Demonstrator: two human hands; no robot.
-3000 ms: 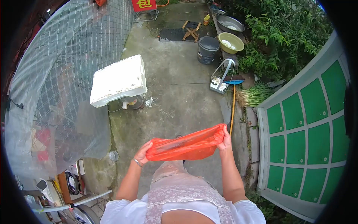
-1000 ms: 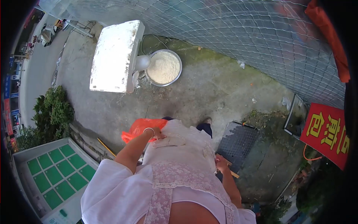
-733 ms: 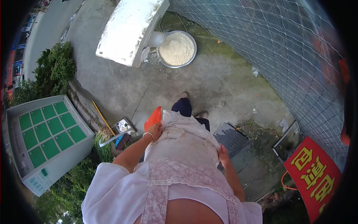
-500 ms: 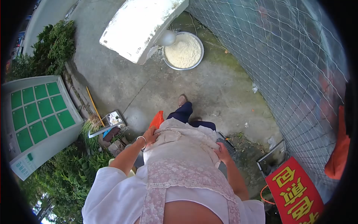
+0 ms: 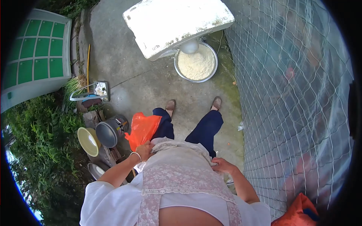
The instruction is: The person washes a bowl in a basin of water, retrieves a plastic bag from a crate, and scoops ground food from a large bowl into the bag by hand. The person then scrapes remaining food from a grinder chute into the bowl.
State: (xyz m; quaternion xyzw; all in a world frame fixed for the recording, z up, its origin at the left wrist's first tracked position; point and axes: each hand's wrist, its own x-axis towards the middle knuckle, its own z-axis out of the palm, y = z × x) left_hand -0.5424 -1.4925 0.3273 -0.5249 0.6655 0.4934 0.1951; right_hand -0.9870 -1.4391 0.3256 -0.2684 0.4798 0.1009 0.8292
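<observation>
My left hand (image 5: pixel 144 151), with a bracelet at its wrist, is closed at the left side of the pale apron (image 5: pixel 184 162). It holds a thin red plastic bag (image 5: pixel 143 129), which hangs beside my dark trouser leg. At the apron's right side, the fingers of my right hand (image 5: pixel 222 165) pinch its edge. Ahead of my feet a metal basin (image 5: pixel 196 64) of white grated or powdery stuff sits on the ground, partly under a white machine (image 5: pixel 177 24) with a rounded spout.
A wire mesh with plastic sheeting (image 5: pixel 286 94) runs along the right. At the left are a dark bucket (image 5: pixel 107 133), a yellow-green basin (image 5: pixel 89 141), a dustpan (image 5: pixel 101 90), bushes (image 5: pixel 41 139) and a green-doored cabinet (image 5: pixel 37 49). Red cloth (image 5: pixel 298 213) lies at the bottom right.
The view has turned, and the machine and basin have shifted right within it. The red bag, earlier stretched between both hands, now hangs from my left hand. My right hand has moved to the apron.
</observation>
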